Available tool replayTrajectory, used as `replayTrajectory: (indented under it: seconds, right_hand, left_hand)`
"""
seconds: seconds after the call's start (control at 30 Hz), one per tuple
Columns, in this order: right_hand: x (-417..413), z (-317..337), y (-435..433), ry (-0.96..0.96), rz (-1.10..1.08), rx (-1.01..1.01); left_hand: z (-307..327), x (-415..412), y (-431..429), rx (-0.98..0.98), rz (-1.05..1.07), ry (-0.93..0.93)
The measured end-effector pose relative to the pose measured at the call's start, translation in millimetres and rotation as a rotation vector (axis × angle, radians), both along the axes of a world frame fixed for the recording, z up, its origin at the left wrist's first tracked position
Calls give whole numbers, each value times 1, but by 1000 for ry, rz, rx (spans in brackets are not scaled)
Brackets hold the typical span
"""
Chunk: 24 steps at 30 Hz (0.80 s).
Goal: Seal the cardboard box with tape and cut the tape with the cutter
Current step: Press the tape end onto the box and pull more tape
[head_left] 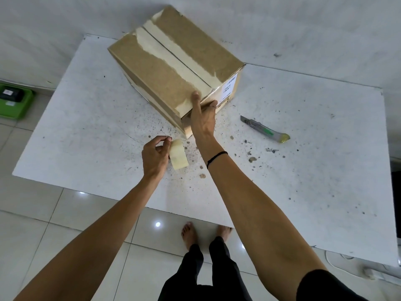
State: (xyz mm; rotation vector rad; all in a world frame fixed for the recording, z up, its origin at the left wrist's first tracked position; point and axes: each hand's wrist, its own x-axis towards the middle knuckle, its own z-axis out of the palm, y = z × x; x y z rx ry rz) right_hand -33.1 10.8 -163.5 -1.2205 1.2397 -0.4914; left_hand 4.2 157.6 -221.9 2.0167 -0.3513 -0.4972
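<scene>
Your right hand (202, 118) pressed flat on the brown cardboard box (173, 68) at its near corner; left-hand fingers (161, 141) clamped the cream tape roll (179, 154). The grey-green cutter (265, 129) lay on the white worktop (303, 170), nearer your right hand, long axis slanting rightward.

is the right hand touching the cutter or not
Apart. The head view shows the right hand pressed on the cardboard box's near corner, while the cutter lies alone on the table, bare tabletop between them.

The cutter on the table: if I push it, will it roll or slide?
The cutter looks flat-sided and lies flat on the table, so it would probably slide, not roll. Its slim body suggests it is light. The blade end may be sharp.
</scene>
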Motion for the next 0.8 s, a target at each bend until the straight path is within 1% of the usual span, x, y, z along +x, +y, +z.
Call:
replayTrajectory:
  seconds: [0.13,0.23,0.3,0.4,0.5,0.67,0.8]
  right_hand:
    - [-8,5,-4,-6,41,49]
    - [-12,5,-6,-34,-7,-61]
    - [-13,4,-7,-39,-2,-114]
    - [-17,3,-10,-40,52,-20]
    - [-18,1,-8,-34,46,40]
    - [-20,0,-4,-60,79,16]
    - [-19,5,-10,-84,83,73]
  left_hand:
    - [2,0,1,12,-12,-7]
    - [4,1,1,21,-21,-10]
    - [4,0,1,22,-32,-9]
    - [5,1,2,8,-40,4]
    - [6,3,2,-1,-59,20]
    - [9,5,2,-13,-74,77]
    - [12,7,-1,-34,-108,117]
